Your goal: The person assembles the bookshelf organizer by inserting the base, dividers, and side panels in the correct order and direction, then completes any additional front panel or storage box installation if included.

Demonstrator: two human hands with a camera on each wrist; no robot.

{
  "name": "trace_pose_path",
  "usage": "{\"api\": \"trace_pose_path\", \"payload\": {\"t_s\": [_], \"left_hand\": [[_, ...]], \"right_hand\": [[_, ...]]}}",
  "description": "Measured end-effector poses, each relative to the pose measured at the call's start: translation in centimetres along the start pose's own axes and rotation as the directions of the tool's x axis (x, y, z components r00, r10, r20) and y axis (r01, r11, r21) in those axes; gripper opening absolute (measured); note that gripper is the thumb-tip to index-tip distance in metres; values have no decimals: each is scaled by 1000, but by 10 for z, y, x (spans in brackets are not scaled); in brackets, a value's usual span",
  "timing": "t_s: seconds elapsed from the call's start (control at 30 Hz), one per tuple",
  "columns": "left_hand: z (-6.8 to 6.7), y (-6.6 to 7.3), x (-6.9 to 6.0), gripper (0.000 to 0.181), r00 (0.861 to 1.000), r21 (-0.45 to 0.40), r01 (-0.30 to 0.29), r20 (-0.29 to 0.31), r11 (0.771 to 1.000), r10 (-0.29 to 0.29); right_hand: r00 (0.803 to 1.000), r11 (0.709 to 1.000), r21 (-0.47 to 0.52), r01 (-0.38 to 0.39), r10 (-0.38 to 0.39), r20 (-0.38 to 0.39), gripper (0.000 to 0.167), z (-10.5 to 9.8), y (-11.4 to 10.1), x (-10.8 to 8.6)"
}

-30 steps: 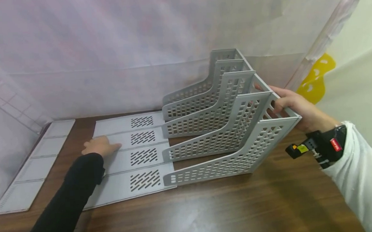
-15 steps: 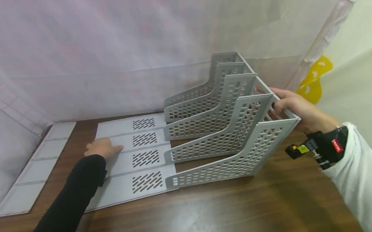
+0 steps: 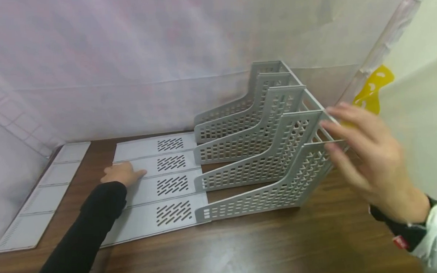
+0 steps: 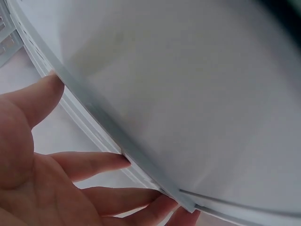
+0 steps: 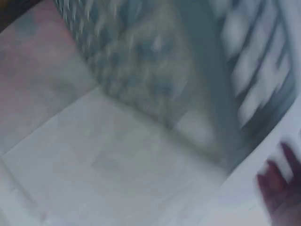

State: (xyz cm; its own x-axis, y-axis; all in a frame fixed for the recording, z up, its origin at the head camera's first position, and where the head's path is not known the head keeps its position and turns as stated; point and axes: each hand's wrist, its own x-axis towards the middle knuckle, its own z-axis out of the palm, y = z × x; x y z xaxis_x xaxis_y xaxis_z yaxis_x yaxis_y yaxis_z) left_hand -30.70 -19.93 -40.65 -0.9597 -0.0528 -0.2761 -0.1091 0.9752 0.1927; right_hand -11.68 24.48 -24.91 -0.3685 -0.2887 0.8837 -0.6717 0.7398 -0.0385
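Note:
A grey plastic magazine file rack (image 3: pixel 294 167) with perforated dividers stands on the table in the head view. Its flat panels (image 3: pixel 141 215), slotted near the dividers, stretch left from it. On these panels lies my left hand (image 3: pixel 121 174), thumb pointing toward the rack. The left wrist view has its spread fingers (image 4: pixel 94 167) and thumb touching a raised panel edge. My right hand (image 3: pixel 373 154), blurred, hovers by the rack's top right corner with fingers extended and holding nothing. It appears partly and blurred at the lower right of the right wrist view.
A separate strip of grey panels (image 3: pixel 36 211) lies flat at the table's left. The brown wooden table (image 3: pixel 245 249) extends in front of the rack. A pale sheet (image 3: pixel 145 42) hangs close behind, and another with yellow shapes (image 3: pixel 381 80) hangs at the right.
My right hand has let go of the rack's right end and moved off toward the right and nearer to me. The left hand stays on the panels, and the rack looks unmoved.

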Motion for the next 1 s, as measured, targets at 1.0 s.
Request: {"api": "trace_pose_path", "payload": {"t_s": [1.0], "left_hand": [[-2, 16, 12, 74, 998, 47, -42, -41, 998, 44]], "right_hand": [[914, 951, -100, 292, -246, 323, 15, 126, -19, -89]]}}
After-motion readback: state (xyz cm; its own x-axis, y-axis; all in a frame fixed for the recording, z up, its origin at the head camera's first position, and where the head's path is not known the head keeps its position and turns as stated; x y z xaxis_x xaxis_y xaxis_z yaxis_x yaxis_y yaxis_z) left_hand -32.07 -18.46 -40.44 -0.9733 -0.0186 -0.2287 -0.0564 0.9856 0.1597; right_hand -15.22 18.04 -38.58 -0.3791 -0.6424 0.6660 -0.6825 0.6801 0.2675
